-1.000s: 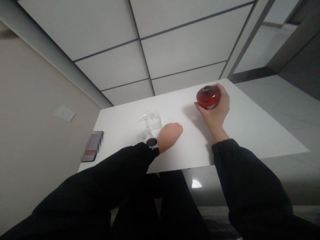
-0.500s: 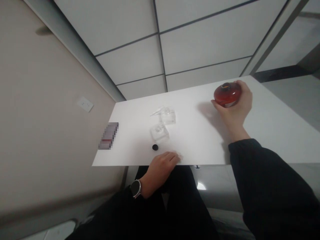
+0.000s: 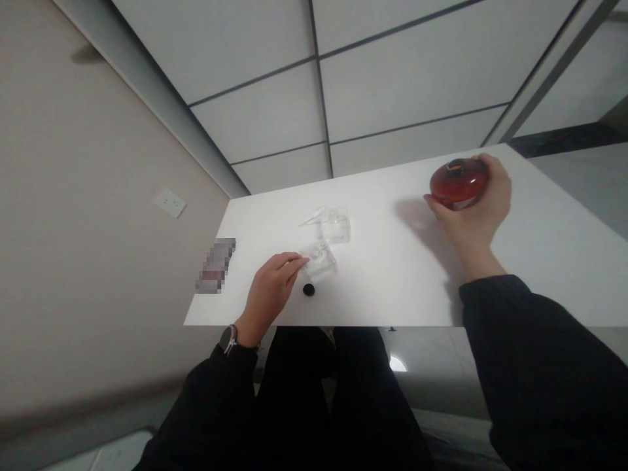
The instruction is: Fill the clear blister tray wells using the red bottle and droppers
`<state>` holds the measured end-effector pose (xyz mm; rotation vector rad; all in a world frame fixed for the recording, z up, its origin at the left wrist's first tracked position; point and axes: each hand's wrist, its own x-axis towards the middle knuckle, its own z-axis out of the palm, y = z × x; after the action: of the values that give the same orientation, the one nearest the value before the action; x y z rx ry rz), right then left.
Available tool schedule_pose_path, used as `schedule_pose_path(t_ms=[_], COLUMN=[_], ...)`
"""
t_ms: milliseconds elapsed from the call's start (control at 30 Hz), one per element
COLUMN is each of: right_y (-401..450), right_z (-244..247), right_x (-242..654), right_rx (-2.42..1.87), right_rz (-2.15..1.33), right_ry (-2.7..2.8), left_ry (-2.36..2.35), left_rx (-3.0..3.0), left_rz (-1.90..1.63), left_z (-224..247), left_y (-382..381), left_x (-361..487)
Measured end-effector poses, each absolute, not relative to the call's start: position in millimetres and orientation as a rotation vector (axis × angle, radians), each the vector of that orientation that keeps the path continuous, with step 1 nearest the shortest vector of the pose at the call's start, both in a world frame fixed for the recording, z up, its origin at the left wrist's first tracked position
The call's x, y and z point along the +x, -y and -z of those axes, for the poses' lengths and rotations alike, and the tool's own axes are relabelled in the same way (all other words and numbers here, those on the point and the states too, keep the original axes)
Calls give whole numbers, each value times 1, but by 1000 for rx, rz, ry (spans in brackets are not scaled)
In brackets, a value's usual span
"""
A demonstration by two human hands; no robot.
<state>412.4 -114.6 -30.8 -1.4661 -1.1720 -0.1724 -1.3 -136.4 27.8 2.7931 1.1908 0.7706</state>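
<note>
My right hand (image 3: 483, 209) is wrapped round a rounded red glass bottle (image 3: 458, 184), held tilted above the right part of the white table (image 3: 383, 288). Something orange shows in the bottle's dark neck. On the left, my left hand (image 3: 275, 284) has its thumb and fingers closed at the left edge of a clear square container (image 3: 321, 261); the exact grip is partly hidden. Just behind stands a second clear square container (image 3: 336, 229), with a thin, clear pointed piece (image 3: 310, 219) beside it. A small black disc (image 3: 309, 290) lies in front of the nearer container.
A blurred-out flat box (image 3: 216, 265) lies at the table's left edge. The beige wall (image 3: 98, 229) with a socket (image 3: 171, 203) rises on the left, and large pale panels (image 3: 260, 131) stand behind the table.
My left hand has moved from the table's front edge, left and forward, to the nearer clear container. My right hand keeps the red bottle raised; the whole view has shifted slightly.
</note>
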Motion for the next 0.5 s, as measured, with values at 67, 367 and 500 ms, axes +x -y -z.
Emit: schedule_pose_path(t_ms=[67,367,500], right_y=[115,112,110], right_z=[31,37,39], right_x=[413,417,419], right_rx=[-1473,-1475,-1454], right_rz=[196,252,276], right_ry=[1171,1181,1185], left_ry=[-1127,-858,-830], left_rx=[2845,2901,2767], left_rz=[-752,-574,-656], left_z=[-30,-42,-37], left_y=[137,179,199], left_x=[-3,23,47])
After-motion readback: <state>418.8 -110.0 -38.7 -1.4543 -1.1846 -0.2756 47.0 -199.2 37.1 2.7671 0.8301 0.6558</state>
